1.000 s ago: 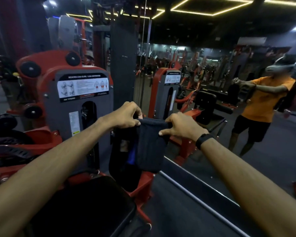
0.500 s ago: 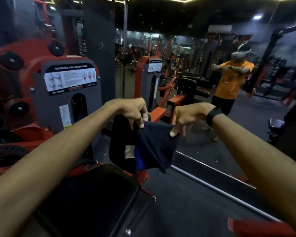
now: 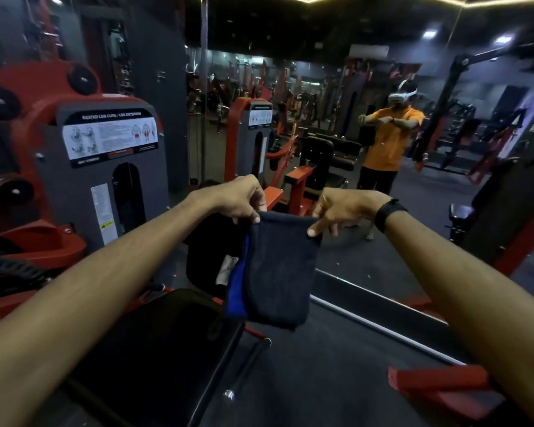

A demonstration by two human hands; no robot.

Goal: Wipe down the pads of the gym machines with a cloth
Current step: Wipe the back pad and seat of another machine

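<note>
I pinched the folded dark-blue cloth (image 3: pixel 276 272) by its top corners, left hand (image 3: pixel 239 198) and right hand (image 3: pixel 341 208); the black cushioned seat pad (image 3: pixel 154 343) lay lower left, nearer my left.

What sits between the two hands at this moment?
In the head view, only the top edge of the dark cloth spans the gap; the left hand and right hand each pinch an upper corner, and it hangs down.

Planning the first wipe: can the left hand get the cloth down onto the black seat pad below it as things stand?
Probably yes. The left hand pinches one top corner of the cloth, the right hand the other, and the cloth hangs in open air just above the black seat pad. Nothing lies between them.
</note>
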